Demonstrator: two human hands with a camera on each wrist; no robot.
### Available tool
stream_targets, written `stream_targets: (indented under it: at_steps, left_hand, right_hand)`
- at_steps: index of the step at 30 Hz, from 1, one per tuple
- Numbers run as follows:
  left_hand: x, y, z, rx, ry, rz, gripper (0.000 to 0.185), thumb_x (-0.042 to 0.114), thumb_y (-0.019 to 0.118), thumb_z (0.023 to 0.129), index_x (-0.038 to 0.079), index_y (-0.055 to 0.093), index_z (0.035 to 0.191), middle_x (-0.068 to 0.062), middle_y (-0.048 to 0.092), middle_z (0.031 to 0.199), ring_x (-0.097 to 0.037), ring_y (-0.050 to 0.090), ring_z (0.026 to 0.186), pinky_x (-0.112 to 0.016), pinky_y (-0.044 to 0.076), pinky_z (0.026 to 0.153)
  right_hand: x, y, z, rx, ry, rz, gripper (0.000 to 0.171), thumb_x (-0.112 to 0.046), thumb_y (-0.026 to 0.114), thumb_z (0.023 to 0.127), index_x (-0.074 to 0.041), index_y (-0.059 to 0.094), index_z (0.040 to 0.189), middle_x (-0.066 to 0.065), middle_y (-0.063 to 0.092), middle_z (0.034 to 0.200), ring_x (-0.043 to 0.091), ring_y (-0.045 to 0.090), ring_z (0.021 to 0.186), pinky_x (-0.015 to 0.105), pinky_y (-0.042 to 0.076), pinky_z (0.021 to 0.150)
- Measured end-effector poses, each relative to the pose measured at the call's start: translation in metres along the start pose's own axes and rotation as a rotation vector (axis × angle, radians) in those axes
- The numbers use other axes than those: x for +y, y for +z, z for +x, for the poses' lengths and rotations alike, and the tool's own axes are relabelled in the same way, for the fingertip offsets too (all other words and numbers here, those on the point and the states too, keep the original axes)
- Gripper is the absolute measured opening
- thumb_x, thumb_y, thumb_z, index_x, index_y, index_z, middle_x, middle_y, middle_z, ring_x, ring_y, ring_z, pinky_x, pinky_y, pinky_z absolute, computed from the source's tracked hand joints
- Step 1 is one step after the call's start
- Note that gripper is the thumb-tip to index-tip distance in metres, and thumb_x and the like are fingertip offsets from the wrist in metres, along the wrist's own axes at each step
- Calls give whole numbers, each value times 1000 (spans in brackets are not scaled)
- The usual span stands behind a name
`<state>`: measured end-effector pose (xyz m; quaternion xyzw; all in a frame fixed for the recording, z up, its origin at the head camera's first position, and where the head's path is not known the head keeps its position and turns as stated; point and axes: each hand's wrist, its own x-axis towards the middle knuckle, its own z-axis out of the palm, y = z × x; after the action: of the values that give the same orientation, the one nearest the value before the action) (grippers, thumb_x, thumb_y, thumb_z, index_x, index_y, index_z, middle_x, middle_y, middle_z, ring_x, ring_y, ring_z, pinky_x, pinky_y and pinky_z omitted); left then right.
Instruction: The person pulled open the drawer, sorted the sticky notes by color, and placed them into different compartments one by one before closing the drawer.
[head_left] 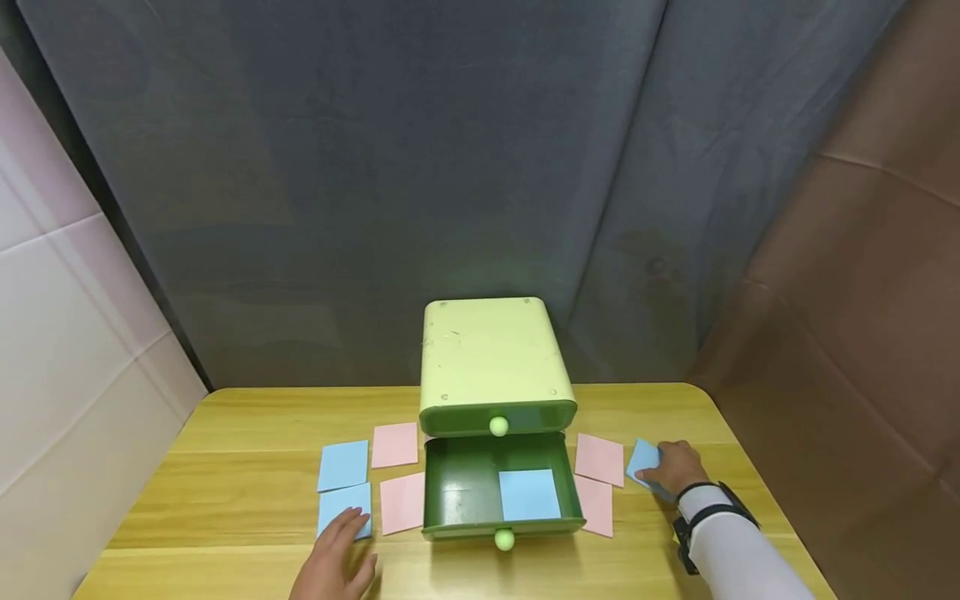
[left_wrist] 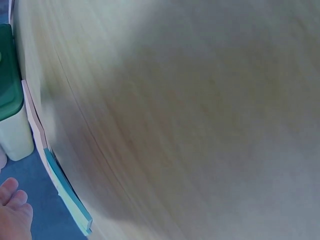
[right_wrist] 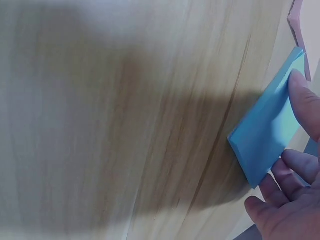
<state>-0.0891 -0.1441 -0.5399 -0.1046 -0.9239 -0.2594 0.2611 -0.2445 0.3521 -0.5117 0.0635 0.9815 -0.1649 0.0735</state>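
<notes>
My right hand point(head_left: 677, 468) pinches a folded blue paper square point(right_wrist: 272, 117) at the right of the table. In the right wrist view its thumb lies on the paper's face and the fingertips are at the opposite edge; the paper tilts up from the wood. My left hand point(head_left: 335, 560), fingers loosely extended, hovers by the near blue square point(head_left: 346, 505) on the left, holding nothing. Another blue square point(head_left: 342, 465) lies just behind that one. Between the hands, a green drawer point(head_left: 459, 492) is pulled out of a small cabinet point(head_left: 495, 354), with one blue square point(head_left: 529, 494) inside on its right side.
Two pink squares point(head_left: 394, 445) lie left of the drawer, and two more pink squares point(head_left: 599, 459) lie to its right. The upper drawer point(head_left: 457, 421) is closed, with a round knob point(head_left: 498, 426). A dark curtain point(head_left: 337, 208) hangs behind the wooden table point(head_left: 247, 475).
</notes>
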Motion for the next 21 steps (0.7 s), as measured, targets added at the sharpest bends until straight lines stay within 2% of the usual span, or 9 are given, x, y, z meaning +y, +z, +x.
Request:
stream_targets:
  at_steps: [8, 15, 21]
  left_hand:
    - [2, 1, 0, 5, 2, 6, 54, 10, 85, 60, 1, 67, 110, -12, 64, 114, -33, 61, 102, -45, 56, 75]
    - [1, 1, 1, 32, 41, 5, 54, 9, 84, 57, 0, 67, 108, -12, 65, 113, -34, 61, 101, -45, 56, 75]
    - [1, 1, 0, 35, 36, 6, 54, 9, 84, 58, 0, 67, 108, -12, 65, 113, -34, 60, 102, -45, 56, 74]
  right_hand:
    - [6, 1, -4, -9, 36, -14, 68, -31, 82, 76, 22, 53, 107, 30, 55, 92, 39, 49, 85, 49, 49, 77]
    - [7, 2, -4, 9, 60, 13, 66, -30, 83, 74, 21, 54, 104, 28, 56, 90, 38, 49, 84, 48, 48, 75]
    - [8, 3, -3, 27, 69, 43, 60, -28, 84, 73, 19, 55, 98, 25, 56, 86, 36, 49, 81, 45, 48, 70]
